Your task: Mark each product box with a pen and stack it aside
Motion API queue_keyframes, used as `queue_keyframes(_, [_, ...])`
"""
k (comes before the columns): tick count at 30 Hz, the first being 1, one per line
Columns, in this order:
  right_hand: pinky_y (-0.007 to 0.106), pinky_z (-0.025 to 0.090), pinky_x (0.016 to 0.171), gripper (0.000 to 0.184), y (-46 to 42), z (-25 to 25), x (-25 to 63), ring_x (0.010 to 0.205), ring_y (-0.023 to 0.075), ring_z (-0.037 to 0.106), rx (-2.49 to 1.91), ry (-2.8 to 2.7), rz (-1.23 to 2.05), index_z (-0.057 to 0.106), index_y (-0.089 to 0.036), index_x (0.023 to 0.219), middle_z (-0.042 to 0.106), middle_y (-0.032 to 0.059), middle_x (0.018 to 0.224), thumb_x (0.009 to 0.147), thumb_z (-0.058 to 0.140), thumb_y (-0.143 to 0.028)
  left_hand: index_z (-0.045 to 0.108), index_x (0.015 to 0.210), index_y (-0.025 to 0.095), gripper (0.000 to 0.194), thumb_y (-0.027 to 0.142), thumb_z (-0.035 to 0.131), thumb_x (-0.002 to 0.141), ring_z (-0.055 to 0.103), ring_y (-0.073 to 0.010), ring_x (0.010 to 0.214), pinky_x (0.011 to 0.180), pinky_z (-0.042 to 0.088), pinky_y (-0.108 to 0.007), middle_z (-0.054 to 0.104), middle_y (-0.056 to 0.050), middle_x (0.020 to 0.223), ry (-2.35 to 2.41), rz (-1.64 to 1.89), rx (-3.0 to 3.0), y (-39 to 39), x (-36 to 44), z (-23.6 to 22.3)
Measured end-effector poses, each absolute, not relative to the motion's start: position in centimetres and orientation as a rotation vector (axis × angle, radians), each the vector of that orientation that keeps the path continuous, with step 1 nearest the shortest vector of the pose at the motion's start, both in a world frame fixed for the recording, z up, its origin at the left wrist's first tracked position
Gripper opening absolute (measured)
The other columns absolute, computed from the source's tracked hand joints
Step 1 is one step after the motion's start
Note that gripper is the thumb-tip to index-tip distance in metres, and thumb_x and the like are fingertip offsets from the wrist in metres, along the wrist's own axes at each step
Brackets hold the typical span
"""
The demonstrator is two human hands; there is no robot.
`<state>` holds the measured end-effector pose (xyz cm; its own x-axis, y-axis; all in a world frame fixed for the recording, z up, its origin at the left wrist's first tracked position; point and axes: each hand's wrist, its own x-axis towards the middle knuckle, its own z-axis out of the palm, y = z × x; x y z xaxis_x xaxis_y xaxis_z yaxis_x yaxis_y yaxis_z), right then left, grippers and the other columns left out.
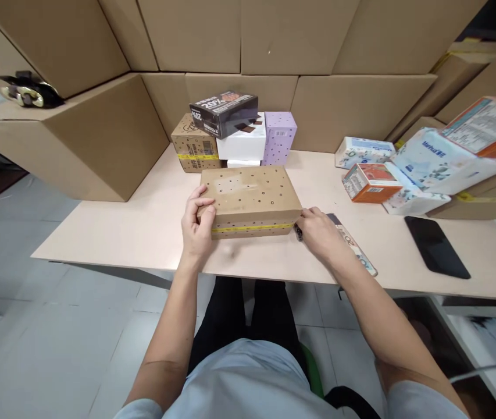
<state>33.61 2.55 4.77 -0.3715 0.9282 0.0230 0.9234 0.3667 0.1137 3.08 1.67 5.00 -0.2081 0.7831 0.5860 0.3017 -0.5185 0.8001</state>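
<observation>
A brown cardboard box [252,192] with small printed shapes and a yellow stripe along its front lies on the table before me. My left hand [198,227] grips its left end, thumb on the front edge and fingers over the top. At the front right corner, my right hand [315,230] is closed, its fingertips against the box. A small dark object [299,233] shows under those fingers; what it is I cannot make out. Partly behind the right wrist lies a flat, patterned item [354,247] with printed numbers.
Behind the box stand a black box [225,113], a white box [245,141], a purple box [279,137] and another brown box [193,142]. To the right are tissue packs [433,157], an orange box [372,183] and a black phone [436,247]. Large cartons [269,38] wall the back.
</observation>
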Motion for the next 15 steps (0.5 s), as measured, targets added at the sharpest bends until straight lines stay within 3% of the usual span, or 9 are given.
queue_keyframes(3, [0.038,0.047,0.087,0.035,2.9,4.1,34.1,0.103,0.0306,0.058,1.790,2.586,0.126,0.076,-0.014,0.113,0.073,0.0174,0.109,0.097,0.045,-0.005,0.069,0.115,0.025,0.032,0.049,0.066,0.095,0.046,-0.0300,0.150,0.125,0.037,-0.052,0.054,-0.010,0.154,1.288,1.803,1.623,1.7,4.0,4.6])
queue_keyframes(7, [0.041,0.051,0.093,0.037,3.1,3.3,35.1,0.107,0.0303,0.060,1.883,2.755,0.063,0.076,-0.016,0.113,0.074,0.0159,0.113,0.094,0.046,-0.005,0.059,0.136,0.028,0.060,0.061,0.073,0.087,0.055,-0.0290,0.138,0.116,0.046,-0.046,0.057,-0.011,0.146,1.347,1.896,1.348,1.3,4.6,3.5])
queue_keyframes(10, [0.044,0.053,0.098,0.035,3.1,3.3,35.3,0.111,0.0293,0.064,2.257,2.978,-0.069,0.075,-0.015,0.118,0.074,0.0162,0.120,0.098,0.046,-0.015,0.058,0.138,0.027,0.062,0.067,0.065,0.091,0.059,-0.0269,0.131,0.111,0.048,-0.044,0.061,-0.011,0.139,1.363,1.921,1.225,1.3,4.4,2.6])
queue_keyframes(13, [0.037,0.058,0.076,0.046,3.1,4.0,34.6,0.084,0.0220,0.070,2.724,3.006,-0.825,0.070,-0.017,0.129,0.077,0.0114,0.105,0.107,0.041,-0.044,0.067,0.129,0.026,0.054,0.067,0.055,0.096,0.063,-0.0266,0.124,0.105,0.051,-0.043,0.067,-0.011,0.131,1.386,1.818,1.187,1.6,3.8,2.2])
queue_keyframes(15, [0.034,0.054,0.062,0.061,3.1,4.5,33.8,0.069,0.0188,0.067,2.747,2.903,-1.279,0.072,-0.018,0.127,0.077,0.0088,0.096,0.105,0.036,-0.063,0.073,0.117,0.023,0.049,0.063,0.057,0.096,0.065,-0.0278,0.120,0.102,0.052,-0.044,0.071,-0.012,0.126,1.398,1.741,1.231,1.8,3.4,2.4])
